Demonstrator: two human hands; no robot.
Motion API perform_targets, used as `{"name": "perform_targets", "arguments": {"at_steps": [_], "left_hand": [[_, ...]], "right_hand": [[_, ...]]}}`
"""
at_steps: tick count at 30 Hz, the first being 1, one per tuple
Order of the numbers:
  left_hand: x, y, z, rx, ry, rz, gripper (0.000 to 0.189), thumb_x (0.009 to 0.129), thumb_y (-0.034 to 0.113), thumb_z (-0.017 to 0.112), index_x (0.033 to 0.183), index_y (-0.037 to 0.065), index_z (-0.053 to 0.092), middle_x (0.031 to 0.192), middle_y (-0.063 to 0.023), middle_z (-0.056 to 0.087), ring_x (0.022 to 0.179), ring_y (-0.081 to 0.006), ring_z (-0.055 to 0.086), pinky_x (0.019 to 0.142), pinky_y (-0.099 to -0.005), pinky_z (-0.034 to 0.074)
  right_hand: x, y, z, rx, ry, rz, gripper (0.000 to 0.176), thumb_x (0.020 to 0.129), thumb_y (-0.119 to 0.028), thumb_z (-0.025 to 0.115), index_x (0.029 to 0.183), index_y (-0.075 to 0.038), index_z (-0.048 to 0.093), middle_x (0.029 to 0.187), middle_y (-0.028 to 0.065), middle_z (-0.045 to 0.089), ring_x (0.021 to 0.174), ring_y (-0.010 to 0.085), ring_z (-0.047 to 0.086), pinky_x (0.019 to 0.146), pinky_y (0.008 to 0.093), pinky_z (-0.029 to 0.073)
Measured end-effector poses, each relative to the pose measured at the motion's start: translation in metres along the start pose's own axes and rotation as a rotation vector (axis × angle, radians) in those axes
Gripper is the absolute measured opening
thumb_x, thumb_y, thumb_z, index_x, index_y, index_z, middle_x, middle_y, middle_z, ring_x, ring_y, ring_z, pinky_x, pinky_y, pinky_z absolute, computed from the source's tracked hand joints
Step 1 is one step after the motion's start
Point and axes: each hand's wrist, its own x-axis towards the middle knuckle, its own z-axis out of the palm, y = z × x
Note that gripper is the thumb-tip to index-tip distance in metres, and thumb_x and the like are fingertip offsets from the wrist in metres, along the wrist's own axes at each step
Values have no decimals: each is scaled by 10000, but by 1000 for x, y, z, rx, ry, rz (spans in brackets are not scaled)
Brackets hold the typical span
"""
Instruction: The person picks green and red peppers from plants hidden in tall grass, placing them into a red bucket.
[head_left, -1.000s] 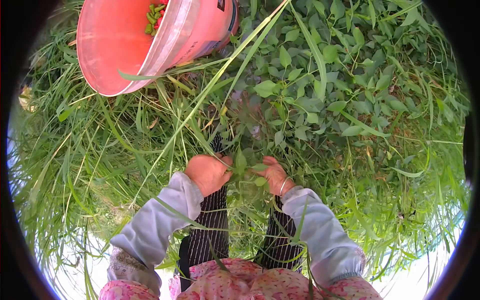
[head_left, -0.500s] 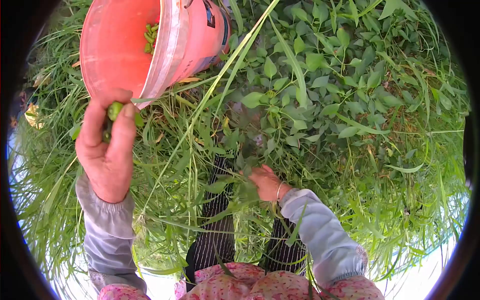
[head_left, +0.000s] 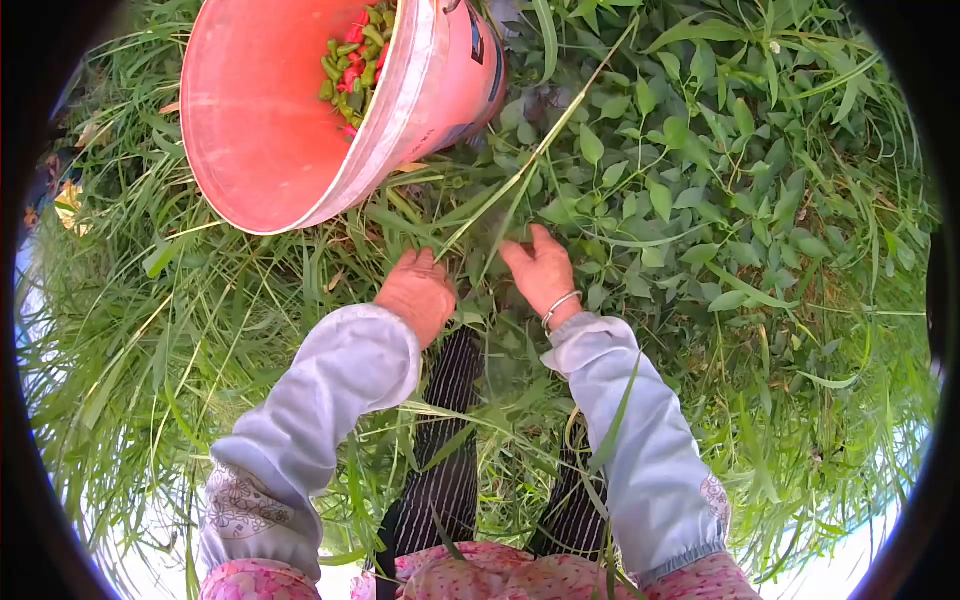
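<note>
My left hand (head_left: 418, 292) is low among the grass and pepper plants (head_left: 590, 150), back upward. Its fingers curl down and the tips are hidden, so what they hold, if anything, does not show. A little to the right, my right hand (head_left: 542, 272), with a bracelet at the wrist, reaches into the leaves. Its thumb and a finger are apart, and nothing shows between them. Beyond my left hand a red plastic bucket (head_left: 270, 130) leans with its mouth toward me. Inside lie several green peppers (head_left: 372, 35) and red peppers (head_left: 352, 75).
Long grass (head_left: 150, 330) surrounds my legs in dark striped trousers (head_left: 440, 450). A long pale grass stalk (head_left: 545, 145) slants across above both hands. Dense leafy plants spread to the right of the bucket.
My left hand, which held a green pepper near the bucket's rim, has moved right and down into the plants. My right hand has moved farther forward. More of the bucket's peppers now show.
</note>
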Motion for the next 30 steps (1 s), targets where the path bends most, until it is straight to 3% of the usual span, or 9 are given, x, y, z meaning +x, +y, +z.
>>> {"name": "perform_targets", "arguments": {"at_steps": [1,5,6,10,14,19,20,26,30], "left_hand": [[-5,-7,8,-16,-75,-21,250,751,148,527,959,37,608,986,-124,596,1026,-286,519,910,-412,373],[-40,-27,25,-68,-349,-152,237,771,175,530,945,35,609,958,-121,599,983,-289,530,871,-398,398],[-50,-30,26,-79,-413,-188,236,777,182,532,944,34,608,946,-120,601,971,-292,533,863,-399,403],[-102,-61,52,-315,112,-410,232,759,147,578,961,35,597,905,-132,607,915,-325,550,847,-419,411],[-128,-103,77,-314,277,-514,263,746,182,605,979,60,605,958,-110,618,944,-323,545,899,-406,400],[-107,-119,70,-448,246,-426,280,722,106,598,1000,70,603,974,-109,617,997,-349,521,925,-427,380],[-104,-114,59,-448,290,-405,282,721,106,598,1001,75,605,983,-107,616,1014,-353,512,931,-433,373],[-117,-96,23,-493,409,-219,251,677,97,607,924,110,646,1028,-75,609,1200,-374,387,1015,-561,200],[-129,-69,-37,-328,443,-228,228,667,82,602,891,81,643,1050,-81,602,1220,-379,376,1024,-550,197]], "right_hand": [[12,3,1,92,-2,70,378,767,-281,584,1022,-4,560,962,213,601,870,363,573,768,415,445],[56,32,40,-158,-142,-46,543,744,-329,579,1181,-28,462,1011,223,591,913,384,565,817,427,428],[54,5,36,-250,-228,79,616,724,-330,577,1223,-9,410,1093,227,559,993,377,541,870,417,412],[71,18,71,-279,-317,102,720,695,-360,606,1253,37,382,1242,228,461,1107,353,478,908,406,395],[59,25,79,-186,-295,-4,515,740,-315,647,1132,-11,508,1072,175,581,996,319,553,867,365,416],[35,40,70,88,-372,-7,292,798,-263,610,1037,-96,611,925,168,623,851,303,592,768,355,446],[24,47,74,140,-336,-60,215,797,-230,610,938,-68,628,839,159,616,773,309,582,715,364,453],[-21,36,73,-3,-187,-290,93,749,-132,598,766,-43,578,751,121,578,772,322,535,695,400,439],[-29,38,82,-186,-184,-379,66,750,-114,582,770,-51,585,770,117,587,819,319,534,723,405,440]]}}
